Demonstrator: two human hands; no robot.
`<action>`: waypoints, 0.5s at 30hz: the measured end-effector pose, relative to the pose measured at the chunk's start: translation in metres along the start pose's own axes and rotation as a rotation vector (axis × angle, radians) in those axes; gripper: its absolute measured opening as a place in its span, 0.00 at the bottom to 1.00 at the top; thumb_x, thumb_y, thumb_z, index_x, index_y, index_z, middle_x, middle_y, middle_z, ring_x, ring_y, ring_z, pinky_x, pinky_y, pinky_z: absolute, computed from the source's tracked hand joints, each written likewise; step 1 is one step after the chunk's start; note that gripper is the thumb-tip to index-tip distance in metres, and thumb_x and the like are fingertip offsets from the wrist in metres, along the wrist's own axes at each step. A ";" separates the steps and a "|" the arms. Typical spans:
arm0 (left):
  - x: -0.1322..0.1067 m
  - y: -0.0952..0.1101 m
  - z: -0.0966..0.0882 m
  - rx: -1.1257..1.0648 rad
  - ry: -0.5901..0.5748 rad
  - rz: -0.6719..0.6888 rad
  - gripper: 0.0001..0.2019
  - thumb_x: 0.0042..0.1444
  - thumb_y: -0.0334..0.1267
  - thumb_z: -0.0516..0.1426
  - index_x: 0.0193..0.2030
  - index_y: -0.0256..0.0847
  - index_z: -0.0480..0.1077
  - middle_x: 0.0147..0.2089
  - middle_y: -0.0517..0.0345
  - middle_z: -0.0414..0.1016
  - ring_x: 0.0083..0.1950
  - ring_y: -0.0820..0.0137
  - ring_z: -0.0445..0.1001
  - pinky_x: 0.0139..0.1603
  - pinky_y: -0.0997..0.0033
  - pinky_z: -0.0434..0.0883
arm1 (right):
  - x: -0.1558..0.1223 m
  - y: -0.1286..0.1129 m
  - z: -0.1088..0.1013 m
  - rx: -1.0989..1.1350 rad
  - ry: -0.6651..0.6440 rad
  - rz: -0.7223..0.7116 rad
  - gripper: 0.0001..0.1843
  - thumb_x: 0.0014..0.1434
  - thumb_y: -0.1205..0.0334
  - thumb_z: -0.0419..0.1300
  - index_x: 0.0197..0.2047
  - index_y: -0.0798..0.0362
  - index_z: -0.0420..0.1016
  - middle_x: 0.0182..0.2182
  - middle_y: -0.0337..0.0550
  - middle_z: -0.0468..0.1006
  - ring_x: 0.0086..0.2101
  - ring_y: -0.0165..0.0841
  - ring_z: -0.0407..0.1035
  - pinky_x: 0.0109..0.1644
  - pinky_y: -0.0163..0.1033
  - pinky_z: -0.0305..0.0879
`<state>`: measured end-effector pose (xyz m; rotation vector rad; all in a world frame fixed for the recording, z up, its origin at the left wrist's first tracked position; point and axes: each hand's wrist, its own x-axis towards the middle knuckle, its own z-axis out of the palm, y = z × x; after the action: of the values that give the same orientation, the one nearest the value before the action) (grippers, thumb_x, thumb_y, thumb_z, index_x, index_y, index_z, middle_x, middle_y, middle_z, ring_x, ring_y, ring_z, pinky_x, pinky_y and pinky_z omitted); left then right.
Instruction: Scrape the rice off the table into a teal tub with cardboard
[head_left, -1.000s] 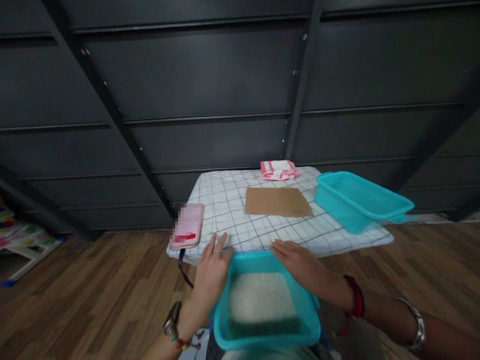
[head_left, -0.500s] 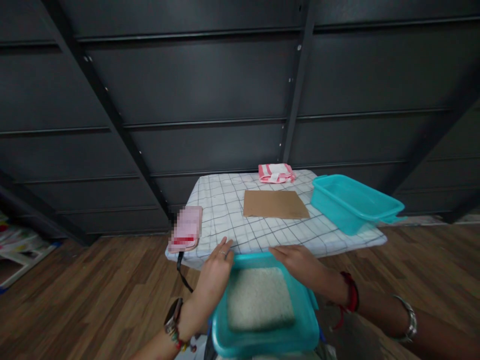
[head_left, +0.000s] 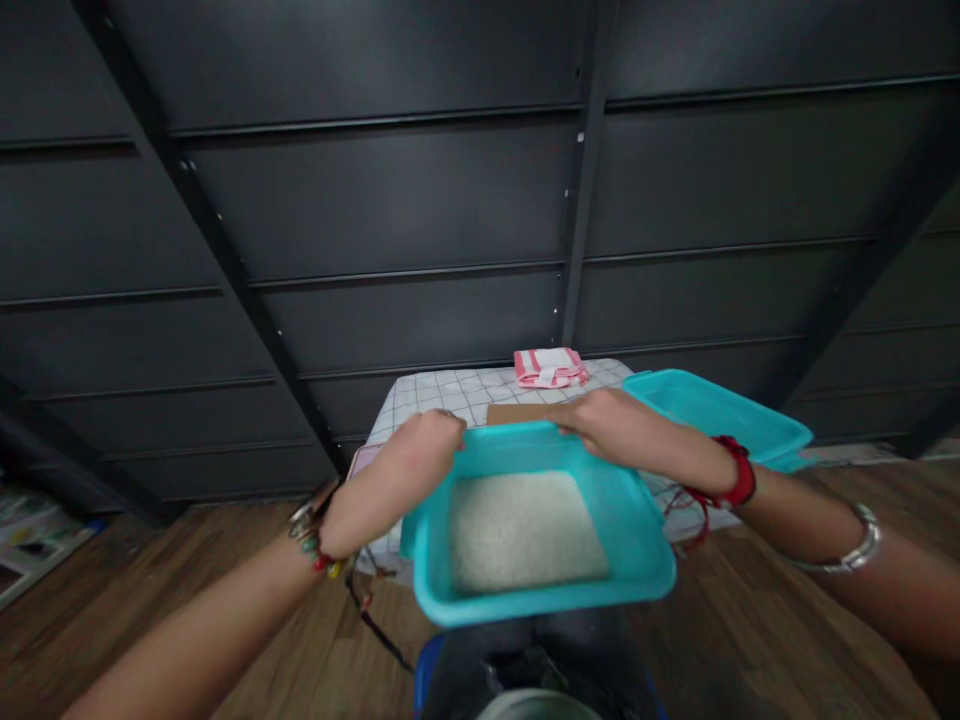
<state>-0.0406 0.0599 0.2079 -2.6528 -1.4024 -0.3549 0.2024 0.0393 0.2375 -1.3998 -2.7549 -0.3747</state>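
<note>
A turquoise plastic tub [head_left: 551, 603] holds a layer of pale, fine-grained stuff, perhaps rice [head_left: 525, 535]. It is raised off its earlier spot, in front of the table's near edge. My left hand [head_left: 424, 458] is closed on the tub's far rim near the left corner. Toward the right of that same rim, my right hand [head_left: 606, 424] grips with its fingers over the edge. Both thumbs are largely hidden. Under the tub, the round rim of a pale vessel [head_left: 536, 704] shows at the bottom of the view.
A checked white cloth [head_left: 431, 395] covers the table. On it lie a brown cardboard piece [head_left: 514, 413], a folded pink-striped towel [head_left: 551, 367] and a second turquoise tub [head_left: 739, 425]. A pink phone-like item [head_left: 363, 458] is partly behind my left arm. A dark panelled wall [head_left: 420, 320] stands behind.
Both hands have gone from resting on the tub's far edge to gripping it. The tub has risen and moved forward, now hiding part of the cardboard and table edge.
</note>
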 end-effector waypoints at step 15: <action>0.124 -0.054 0.051 -0.071 -0.162 -0.010 0.14 0.60 0.38 0.47 0.46 0.34 0.68 0.47 0.46 0.73 0.48 0.65 0.71 0.49 0.61 0.68 | 0.094 0.075 0.064 0.036 -0.047 0.089 0.16 0.57 0.75 0.47 0.44 0.63 0.72 0.40 0.56 0.76 0.40 0.39 0.71 0.42 0.40 0.64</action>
<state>-0.0105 0.2002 0.1909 -2.7880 -1.4747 -0.1973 0.2118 0.1704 0.2027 -1.5360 -2.7085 -0.2907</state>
